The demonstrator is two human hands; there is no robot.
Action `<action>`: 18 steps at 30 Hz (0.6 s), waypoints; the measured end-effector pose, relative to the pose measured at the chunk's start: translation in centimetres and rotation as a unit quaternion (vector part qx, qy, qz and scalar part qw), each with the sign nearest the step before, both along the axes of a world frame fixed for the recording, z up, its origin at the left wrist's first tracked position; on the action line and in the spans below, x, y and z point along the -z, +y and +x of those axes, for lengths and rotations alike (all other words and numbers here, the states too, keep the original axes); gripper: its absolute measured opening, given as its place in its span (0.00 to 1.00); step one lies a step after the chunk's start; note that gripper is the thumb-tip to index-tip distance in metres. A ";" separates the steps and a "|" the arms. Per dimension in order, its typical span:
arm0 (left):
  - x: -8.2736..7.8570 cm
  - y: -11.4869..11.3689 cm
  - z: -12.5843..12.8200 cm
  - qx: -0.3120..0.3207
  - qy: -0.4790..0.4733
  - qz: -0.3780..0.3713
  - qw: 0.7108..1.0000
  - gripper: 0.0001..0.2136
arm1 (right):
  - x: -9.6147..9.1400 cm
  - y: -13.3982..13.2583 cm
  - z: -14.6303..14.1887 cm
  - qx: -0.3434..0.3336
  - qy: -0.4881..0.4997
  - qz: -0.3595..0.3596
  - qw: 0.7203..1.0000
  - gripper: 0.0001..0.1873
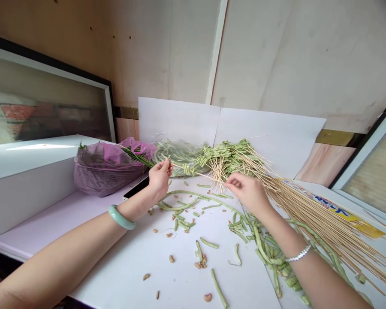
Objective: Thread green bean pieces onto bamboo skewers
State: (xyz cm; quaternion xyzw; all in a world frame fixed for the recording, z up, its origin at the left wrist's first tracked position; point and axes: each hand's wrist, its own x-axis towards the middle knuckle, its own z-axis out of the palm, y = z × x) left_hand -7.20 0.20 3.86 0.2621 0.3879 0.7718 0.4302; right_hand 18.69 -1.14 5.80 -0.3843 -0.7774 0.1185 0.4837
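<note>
Pinched in my left hand (160, 177) is one end of a thin bamboo skewer (201, 174), with a bit of green at the fingertips. Several short green bean pieces (189, 170) sit threaded across the skewer. My right hand (247, 192) is closed, thumb and finger together at the skewer's other end. Just behind lies a heap of finished bean skewers (228, 154), their bare stick ends pointing forward. A long bundle of bare bamboo skewers (321, 223) runs to the right edge, beneath and beyond my right forearm.
Cut long beans (268, 249) are piled under my right forearm. Loose bean bits and brown seeds (207, 297) dot the white tabletop (131, 274). A purple bag (103, 167), a clear plastic bag (173, 150) and a phone (137, 188) lie behind my left arm. A white box (28, 189) stands left.
</note>
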 end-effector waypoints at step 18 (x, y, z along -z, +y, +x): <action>3.6 1.0 0.1 0.039 0.054 -0.070 0.995 0.13 | 4.0 -3.4 -5.1 -0.009 -0.252 -0.091 0.963 0.12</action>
